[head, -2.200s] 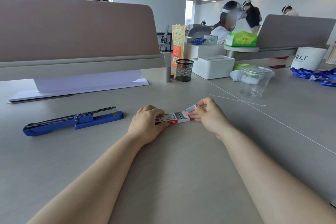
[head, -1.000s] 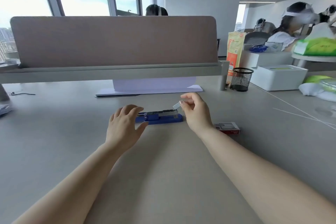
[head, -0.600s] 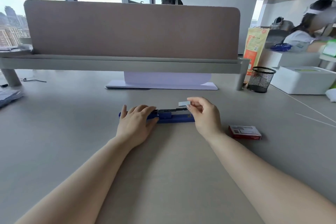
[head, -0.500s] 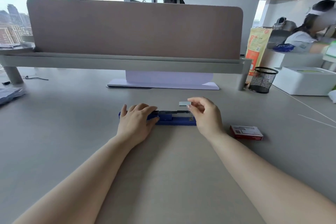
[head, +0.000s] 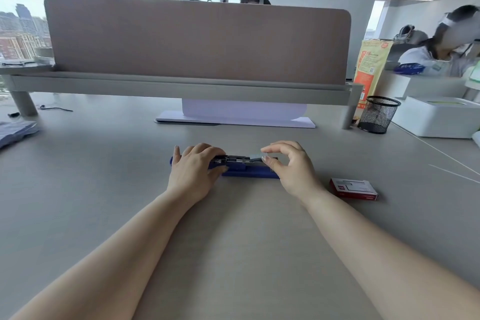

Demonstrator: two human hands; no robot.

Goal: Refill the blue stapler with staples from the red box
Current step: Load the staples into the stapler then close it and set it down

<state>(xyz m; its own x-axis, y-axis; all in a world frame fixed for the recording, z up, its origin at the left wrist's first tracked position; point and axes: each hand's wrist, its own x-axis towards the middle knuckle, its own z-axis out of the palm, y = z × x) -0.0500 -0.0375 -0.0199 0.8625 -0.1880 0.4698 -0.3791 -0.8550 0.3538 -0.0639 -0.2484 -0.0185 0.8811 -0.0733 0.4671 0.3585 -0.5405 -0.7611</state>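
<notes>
The blue stapler lies flat on the grey desk, opened, with its metal staple channel facing up. My left hand rests over its left half and grips it. My right hand pinches a short silver strip of staples between thumb and forefinger, right on top of the channel near its right end. The red staple box lies on the desk to the right of my right wrist, apart from both hands.
A brown desk divider on a grey rail stands behind, with a white stand under it. A black mesh pen cup and a white box sit at the back right. People sit beyond.
My right hand has lowered the staple strip from just above the stapler down onto its channel. My left hand stays on the stapler's left half. The red box has not moved.
</notes>
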